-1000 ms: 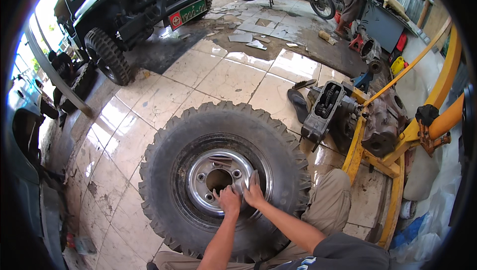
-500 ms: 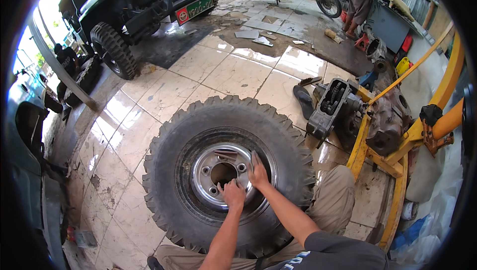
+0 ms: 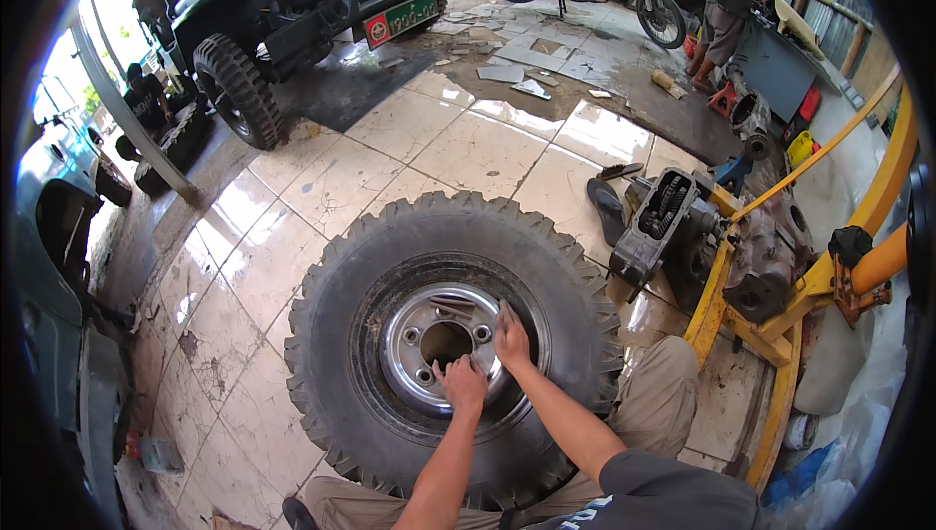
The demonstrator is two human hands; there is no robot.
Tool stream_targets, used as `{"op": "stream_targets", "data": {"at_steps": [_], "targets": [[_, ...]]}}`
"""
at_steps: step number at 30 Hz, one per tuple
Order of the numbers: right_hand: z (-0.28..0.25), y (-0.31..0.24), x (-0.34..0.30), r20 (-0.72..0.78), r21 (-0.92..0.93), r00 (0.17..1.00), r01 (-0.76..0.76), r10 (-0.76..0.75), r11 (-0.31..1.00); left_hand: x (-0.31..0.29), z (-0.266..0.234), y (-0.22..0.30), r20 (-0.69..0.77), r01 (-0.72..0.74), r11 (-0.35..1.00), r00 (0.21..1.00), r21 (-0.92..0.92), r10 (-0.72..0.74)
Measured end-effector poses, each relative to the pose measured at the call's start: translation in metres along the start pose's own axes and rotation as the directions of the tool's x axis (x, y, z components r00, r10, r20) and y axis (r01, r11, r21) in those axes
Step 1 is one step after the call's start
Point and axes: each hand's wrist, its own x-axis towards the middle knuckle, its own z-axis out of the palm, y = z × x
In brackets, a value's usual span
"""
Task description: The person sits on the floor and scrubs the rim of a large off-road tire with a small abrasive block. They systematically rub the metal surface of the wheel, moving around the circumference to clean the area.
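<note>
A large off-road tire (image 3: 336,335) lies flat before me, mounted on a shiny metal wheel rim (image 3: 398,359) with a round center hole and several bolt holes. My left hand (image 3: 462,384) rests on the near part of the rim by the center hole, fingers apart, nothing visible in it. Against the right side of the rim's raised ring, my right hand (image 3: 511,341) presses with its fingers together. Something greyish shows at its fingertips, too small to name. Brownish flat strips (image 3: 452,305) lie on the rim's far side.
A dark jeep (image 3: 322,18) stands at the far left, and a red motorcycle (image 3: 658,3) at the back. To the right are a gearbox housing (image 3: 653,223), a sandal (image 3: 606,206) and a yellow stand (image 3: 712,311). Two other people are farther off.
The whole view has shifted slightly, so the scene sits a little lower and further right. My right hand has slid slightly nearer along the rim; my left stays by the center hole.
</note>
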Motion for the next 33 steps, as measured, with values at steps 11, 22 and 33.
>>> {"op": "stream_targets", "data": {"at_steps": [11,22,33], "targets": [[-0.002,0.006,0.029,0.101,0.084,0.989,0.096,-0.105,0.992,0.005,-0.005,0.002,0.032,0.011,1.000,0.999,-0.023,-0.010],[0.006,-0.004,0.000,-0.014,-0.091,0.987,0.158,-0.160,0.983,0.003,-0.006,-0.009,-0.051,0.043,0.997,0.998,-0.065,-0.047],[0.024,-0.024,-0.042,-0.230,-0.187,0.973,-0.065,0.021,0.980,-0.004,-0.042,-0.050,-0.399,0.054,0.991,0.912,-0.124,-0.100]]}}
